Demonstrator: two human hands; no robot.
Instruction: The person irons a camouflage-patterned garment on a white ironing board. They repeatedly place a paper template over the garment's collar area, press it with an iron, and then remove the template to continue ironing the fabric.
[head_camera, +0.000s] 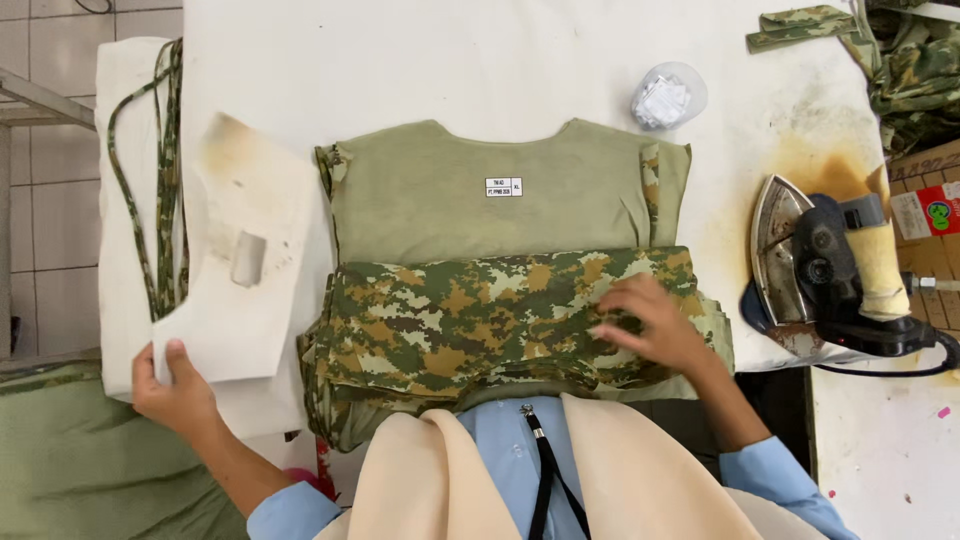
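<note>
A folded camouflage garment (470, 320) lies on the white table (450, 60), with its olive inner side (480, 195) and a small white label (503, 187) showing at the top. My right hand (650, 325) rests flat on the camouflage fabric near its right edge, fingers spread. My left hand (175, 395) grips the lower corner of a stained white card template (240, 260) lying to the left of the garment.
A steam iron (835, 270) rests on its side at the right, on a scorched patch of the table. A clear plastic bag of small white pieces (665, 98) sits behind the garment. Camouflage strips (165, 170) hang left; more camouflage fabric (900, 60) is piled top right.
</note>
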